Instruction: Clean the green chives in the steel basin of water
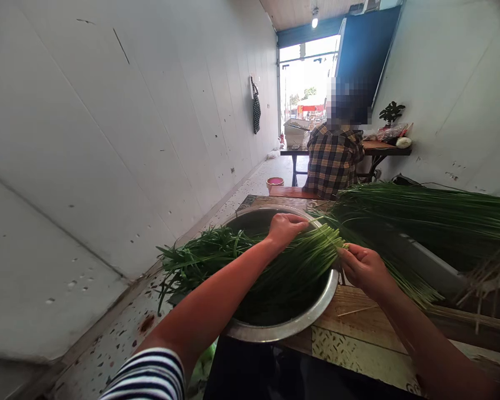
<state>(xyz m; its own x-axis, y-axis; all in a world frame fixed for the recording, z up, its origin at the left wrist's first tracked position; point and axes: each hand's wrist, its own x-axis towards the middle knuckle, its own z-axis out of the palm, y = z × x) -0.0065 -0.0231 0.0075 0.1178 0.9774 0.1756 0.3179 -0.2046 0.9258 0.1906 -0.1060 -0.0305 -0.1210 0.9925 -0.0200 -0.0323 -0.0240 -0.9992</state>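
A wide metal basin (270, 333) holds a large bunch of garlic chives (312, 250), their green leaves hanging over its left rim and their pale stem ends pointing right. Above the bunch, my left hand (285, 229) is closed, with a thin pale stem (315, 220) at its fingertips. At the right rim, my right hand (362, 266) pinches the stem ends between thumb and fingers. More long garlic chives (433, 205) lie in a heap to the right, beyond my right hand.
The basin stands on a patterned wooden surface (358, 322), where a loose stem (357, 311) lies. Beyond, a person in a plaid shirt (333, 158) sits at a table (379, 147). A pale wall (150, 139) runs along the left. A pink-topped bucket (275, 182) stands on the floor.
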